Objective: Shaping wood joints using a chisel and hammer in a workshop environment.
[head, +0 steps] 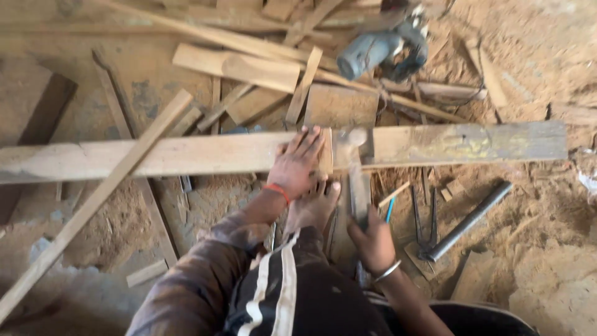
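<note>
Hammer (356,180) blurred in right hand's (373,242) closed grip; left hand (297,163) spread on plank (186,154).

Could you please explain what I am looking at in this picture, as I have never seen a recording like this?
There is no machine here: a person wears a camera on the head, so the one picture looks down at their own two bare hands. The left hand presses flat on a long wooden plank that lies across a sawdust-covered floor; a bare foot rests just below the plank. The right hand grips the handle of a hammer, whose blurred head is at the plank. Around them lie offcuts of wood, a grey-blue power tool at the top, a dark bar and what look like pincers on the right.
</note>
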